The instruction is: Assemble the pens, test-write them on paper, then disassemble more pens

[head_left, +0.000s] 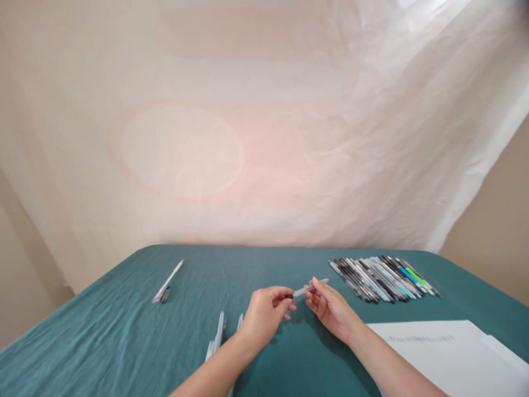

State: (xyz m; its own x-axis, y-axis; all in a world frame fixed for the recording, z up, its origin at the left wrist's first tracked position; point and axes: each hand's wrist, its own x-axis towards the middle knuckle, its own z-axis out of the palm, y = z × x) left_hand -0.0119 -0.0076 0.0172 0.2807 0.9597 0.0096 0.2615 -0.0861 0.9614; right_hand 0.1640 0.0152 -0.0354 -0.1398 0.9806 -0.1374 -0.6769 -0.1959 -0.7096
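Observation:
Over the middle of the table I hold a pen [303,290] with a pale, translucent barrel and a dark end. The fingers of my left hand [268,314] pinch its dark end. My right hand [330,310] grips the barrel near the pale end, thumb and index finger closed round it. Whether the dark end is a cap or a grip, I cannot tell. Beneath my left forearm lie several pale, clear-looking pens [219,332], partly hidden by the arm.
A row of many pens and markers [384,278] lies side by side at the back right. White paper sheets [433,353] with faint marks lie at the front right. A pale pen [170,280] and a small dark piece [165,295] rest at the left on the green cloth [103,325].

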